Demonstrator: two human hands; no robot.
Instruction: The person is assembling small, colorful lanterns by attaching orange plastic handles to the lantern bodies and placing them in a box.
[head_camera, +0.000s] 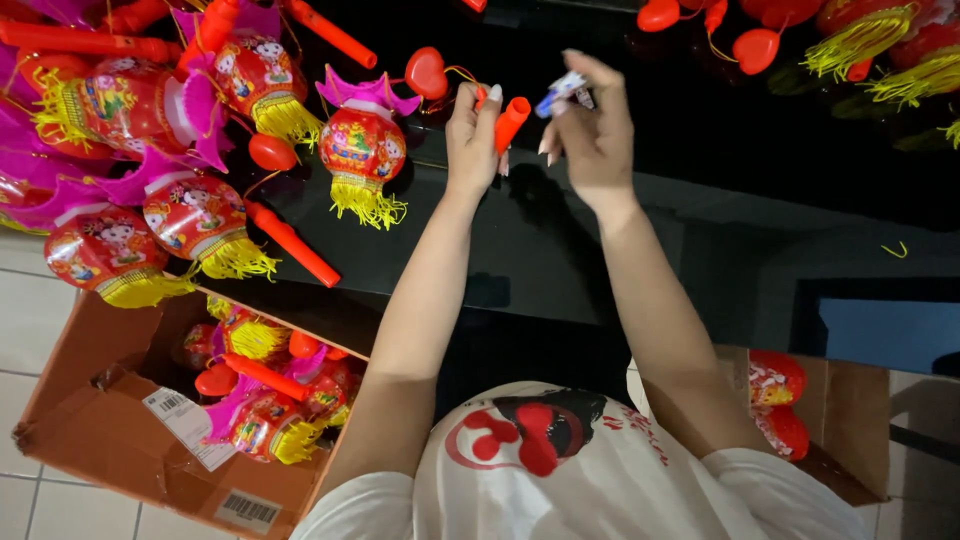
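A: State of the fingers?

B: My left hand (472, 140) grips the orange tube (511, 122); my right hand (592, 130) pinches a small blue-white battery (562, 91) just beside its open end. Align axes first.

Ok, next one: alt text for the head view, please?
Seen from above, a person's left hand holds a red tube-shaped handle while the right hand holds a small blue and white object over a black table. Red toy lanterns crowd the left side, above an open cardboard box.
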